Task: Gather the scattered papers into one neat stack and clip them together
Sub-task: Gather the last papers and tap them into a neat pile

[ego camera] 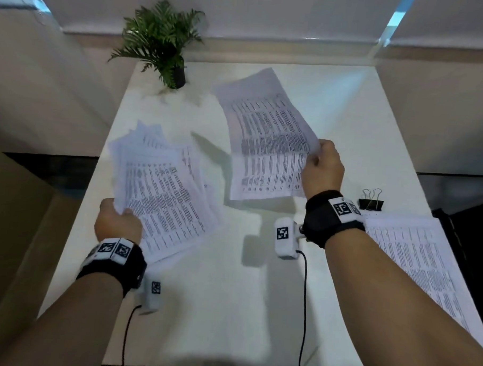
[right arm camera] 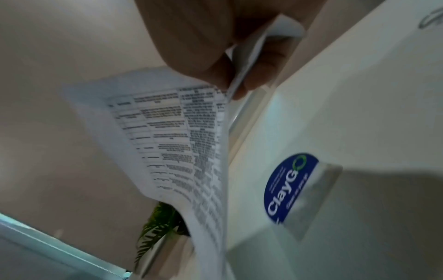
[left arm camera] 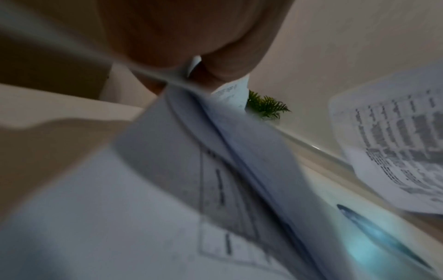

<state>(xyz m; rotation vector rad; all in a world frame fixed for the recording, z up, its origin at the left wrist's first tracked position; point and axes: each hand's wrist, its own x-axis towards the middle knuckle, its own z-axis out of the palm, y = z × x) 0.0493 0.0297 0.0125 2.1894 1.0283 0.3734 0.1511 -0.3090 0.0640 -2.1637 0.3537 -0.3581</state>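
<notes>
My left hand (ego camera: pixel 119 219) grips the near-left corner of a fanned bundle of printed papers (ego camera: pixel 162 196), lifted above the white table's (ego camera: pixel 230 293) left side. In the left wrist view those papers (left arm camera: pixel 215 170) spread out from my fingers (left arm camera: pixel 225 62). My right hand (ego camera: pixel 322 167) pinches the right edge of a printed sheet (ego camera: pixel 267 139) held up over the table's middle. In the right wrist view the sheet (right arm camera: pixel 182 147) hangs from my thumb and fingers (right arm camera: pixel 210 62). More printed paper (ego camera: pixel 419 262) lies on the table under my right forearm. A black binder clip (ego camera: pixel 371 203) sits beyond it.
A small potted fern (ego camera: pixel 163 41) stands at the table's far left corner. A blue round sticker (right arm camera: pixel 290 187) shows on a white surface in the right wrist view. Beige walls close in on the left, right and far sides.
</notes>
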